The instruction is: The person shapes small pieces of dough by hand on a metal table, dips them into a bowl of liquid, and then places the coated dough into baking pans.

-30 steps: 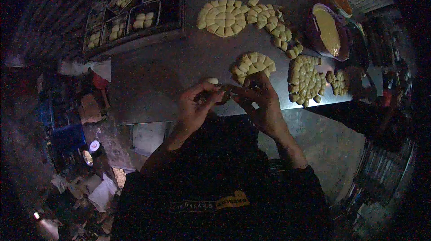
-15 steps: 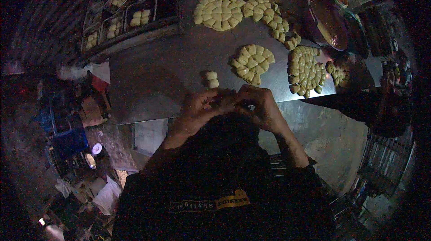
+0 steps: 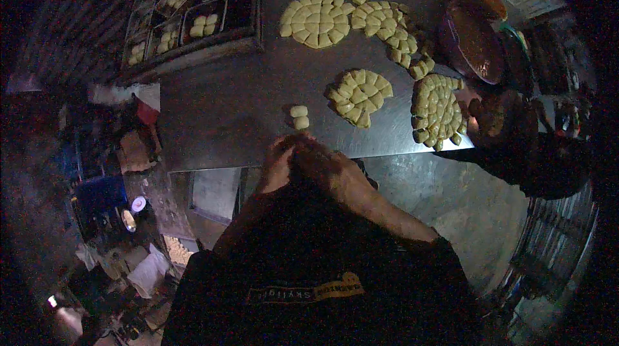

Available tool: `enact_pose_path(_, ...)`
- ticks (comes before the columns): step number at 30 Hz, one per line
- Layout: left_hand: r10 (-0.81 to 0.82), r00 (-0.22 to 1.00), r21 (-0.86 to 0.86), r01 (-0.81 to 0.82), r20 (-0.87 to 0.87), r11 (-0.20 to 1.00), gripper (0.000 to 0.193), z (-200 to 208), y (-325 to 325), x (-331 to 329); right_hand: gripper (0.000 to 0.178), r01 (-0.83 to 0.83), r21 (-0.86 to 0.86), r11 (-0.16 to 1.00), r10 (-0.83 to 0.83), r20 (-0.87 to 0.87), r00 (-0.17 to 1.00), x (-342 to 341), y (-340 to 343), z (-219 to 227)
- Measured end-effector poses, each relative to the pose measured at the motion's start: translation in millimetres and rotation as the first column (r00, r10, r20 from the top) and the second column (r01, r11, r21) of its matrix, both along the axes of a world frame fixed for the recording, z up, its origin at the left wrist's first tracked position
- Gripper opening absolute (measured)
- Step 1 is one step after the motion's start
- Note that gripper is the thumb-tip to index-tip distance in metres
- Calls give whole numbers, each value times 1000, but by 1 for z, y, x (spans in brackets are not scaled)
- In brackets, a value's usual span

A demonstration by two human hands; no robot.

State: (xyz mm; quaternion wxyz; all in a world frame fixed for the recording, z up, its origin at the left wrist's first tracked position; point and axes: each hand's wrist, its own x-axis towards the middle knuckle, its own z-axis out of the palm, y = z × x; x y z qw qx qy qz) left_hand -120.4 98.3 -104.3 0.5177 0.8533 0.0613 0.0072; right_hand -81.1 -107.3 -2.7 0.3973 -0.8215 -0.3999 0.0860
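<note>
My left hand (image 3: pixel 277 167) and my right hand (image 3: pixel 330 171) meet at the near edge of the metal table (image 3: pixel 225 127). The right lies partly over the left, and the fingers of both look curled together. Shadow hides whatever may be between them. Just beyond the fingertips sit two small rounded dough pieces (image 3: pixel 300 116), touching one another. A round of dough cut into wedges (image 3: pixel 361 98) lies farther right, with some of its pieces gone.
Baking tins (image 3: pixel 205 26) with dough pieces fill a dark tray at far left. More cut dough (image 3: pixel 316 20) lies at the back. A co-worker's dark sleeve (image 3: pixel 535 159) reaches in at right, beside another cut dough round (image 3: pixel 437 109). Large basins (image 3: pixel 474 43) stand at far right.
My hands have come closer together, the right moving left and over the other. The co-worker's arm has shifted at the right-hand dough. The view has moved slightly.
</note>
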Motion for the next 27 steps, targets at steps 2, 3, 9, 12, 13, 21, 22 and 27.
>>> enact_pose_path(2,-138,973,499,27,187,866,45,6,-7,0,40,-35,-181,983,18,-96,995,12,-6,-54)
enact_pose_path(3,-167,967,390,80,193,917,48,36,-18,12,43,-65,-224,972,15,-218,976,32,-8,-57)
enact_pose_path(9,-120,990,-51,117,-73,992,70,35,1,72,45,-29,-3,1000,27,-261,965,111,0,-46)
enact_pose_path(12,-289,950,306,243,115,920,79,39,7,86,41,-111,143,984,88,158,984,110,15,-55)
enact_pose_path(13,-333,938,392,273,93,879,82,45,7,89,43,-123,46,991,109,241,964,110,17,-56)
enact_pose_path(21,-166,985,-8,166,-55,986,80,-1,29,76,41,49,-9,999,-50,-134,990,93,38,-77)
enact_pose_path(22,-152,987,6,153,-53,988,79,1,33,71,42,40,17,999,-40,-11,999,92,42,-66)
enact_pose_path(27,-216,974,441,164,70,882,73,14,31,69,46,243,-86,966,-248,-51,967,81,1,-114)
